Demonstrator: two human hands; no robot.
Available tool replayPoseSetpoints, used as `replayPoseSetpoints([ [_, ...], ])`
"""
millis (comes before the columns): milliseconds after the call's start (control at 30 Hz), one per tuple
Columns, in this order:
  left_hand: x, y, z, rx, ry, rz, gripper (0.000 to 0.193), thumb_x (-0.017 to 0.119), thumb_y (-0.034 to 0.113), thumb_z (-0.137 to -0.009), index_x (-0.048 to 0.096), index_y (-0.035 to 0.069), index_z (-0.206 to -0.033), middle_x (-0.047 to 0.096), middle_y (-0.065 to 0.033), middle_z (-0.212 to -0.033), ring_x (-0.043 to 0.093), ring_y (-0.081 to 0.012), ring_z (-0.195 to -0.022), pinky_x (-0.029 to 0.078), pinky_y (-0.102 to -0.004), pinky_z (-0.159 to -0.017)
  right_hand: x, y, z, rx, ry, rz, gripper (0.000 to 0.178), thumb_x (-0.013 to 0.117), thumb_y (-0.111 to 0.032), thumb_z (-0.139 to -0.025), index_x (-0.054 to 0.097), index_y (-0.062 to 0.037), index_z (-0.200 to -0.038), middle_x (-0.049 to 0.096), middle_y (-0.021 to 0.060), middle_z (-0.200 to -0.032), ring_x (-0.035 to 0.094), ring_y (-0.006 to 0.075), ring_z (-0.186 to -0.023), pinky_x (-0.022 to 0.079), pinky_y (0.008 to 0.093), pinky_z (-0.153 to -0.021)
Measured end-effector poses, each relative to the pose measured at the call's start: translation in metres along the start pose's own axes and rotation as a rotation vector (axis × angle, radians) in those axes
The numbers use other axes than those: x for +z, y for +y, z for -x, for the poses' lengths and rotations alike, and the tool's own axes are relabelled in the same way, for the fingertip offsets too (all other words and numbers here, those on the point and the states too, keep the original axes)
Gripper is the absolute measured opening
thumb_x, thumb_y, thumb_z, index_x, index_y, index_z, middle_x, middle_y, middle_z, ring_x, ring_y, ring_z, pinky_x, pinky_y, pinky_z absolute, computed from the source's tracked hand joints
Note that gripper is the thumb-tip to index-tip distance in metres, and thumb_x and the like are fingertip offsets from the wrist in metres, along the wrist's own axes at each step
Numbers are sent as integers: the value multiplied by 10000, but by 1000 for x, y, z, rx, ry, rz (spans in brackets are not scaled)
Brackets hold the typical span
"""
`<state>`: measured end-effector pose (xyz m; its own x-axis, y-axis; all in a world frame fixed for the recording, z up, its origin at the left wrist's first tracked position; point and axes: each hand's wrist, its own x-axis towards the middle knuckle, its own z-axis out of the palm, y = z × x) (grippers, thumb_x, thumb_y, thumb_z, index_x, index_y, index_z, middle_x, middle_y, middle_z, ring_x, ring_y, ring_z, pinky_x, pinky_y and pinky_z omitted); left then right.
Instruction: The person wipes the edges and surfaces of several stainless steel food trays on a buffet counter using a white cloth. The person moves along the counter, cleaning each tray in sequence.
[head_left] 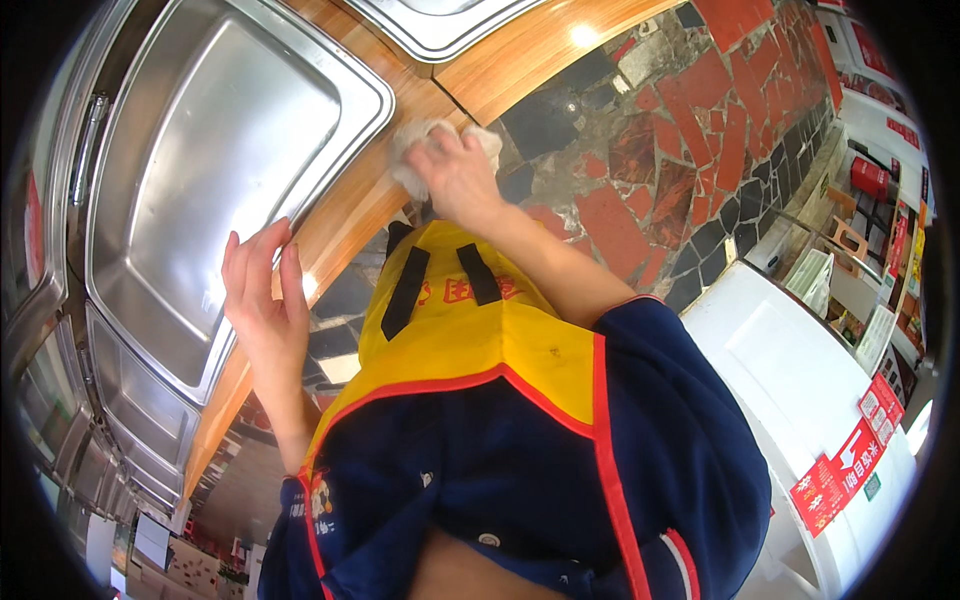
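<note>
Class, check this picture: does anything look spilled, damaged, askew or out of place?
Nothing clearly stands out. The shiny rectangular stainless-steel pan shows no obvious spill or damage; the crumpled white cloth is under the right hand at the brown wooden counter edge. The irregular red-and-black stone floor looks like patterned paving rather than breakage.

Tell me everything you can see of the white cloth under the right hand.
The cloth is off-white, looks like soft fabric, and is bunched into a loose, crumpled wad. Its left part is blurred. The right hand covers its middle, fingers curled over it. It appears to sit on the wooden edging, beside the corner of a steel basin. Its underside is hidden; whether it is wet, I cannot tell.
</note>
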<state>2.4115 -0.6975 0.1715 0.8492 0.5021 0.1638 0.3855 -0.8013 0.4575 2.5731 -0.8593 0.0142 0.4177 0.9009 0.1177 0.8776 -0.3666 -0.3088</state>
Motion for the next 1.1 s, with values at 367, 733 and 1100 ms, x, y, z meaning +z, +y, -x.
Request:
replayPoseSetpoints([
  [367,-18,-14,11,62,9,-4,202,611,-26,-840,633,31,-1032,666,-104,-924,639,-290,-895,418,-488,-1007,-5,4,-7,174,41,-27,222,594,-76,-712,570,-88,-932,643,104,-922,530,306,-1009,408,441,-821],
  [733,45,-18,10,19,61,-187,509,692,138,-783,521,63,-1257,544,-97,-1219,518,-278,-1133,224,-574,-1085,-150,-30,-75,159,231,-486,438,632,-76,-775,566,-49,-1207,607,217,-1127,543,370,-1098,454,423,-934],
  [1100,62,-30,6,38,123,-105,509,692,135,-770,541,86,-1253,601,-66,-1074,566,-221,-1058,256,-555,-1075,-96,-36,-147,-54,205,10,480,622,-9,-748,576,-95,-1217,636,151,-1141,547,350,-1109,463,432,-924],
])
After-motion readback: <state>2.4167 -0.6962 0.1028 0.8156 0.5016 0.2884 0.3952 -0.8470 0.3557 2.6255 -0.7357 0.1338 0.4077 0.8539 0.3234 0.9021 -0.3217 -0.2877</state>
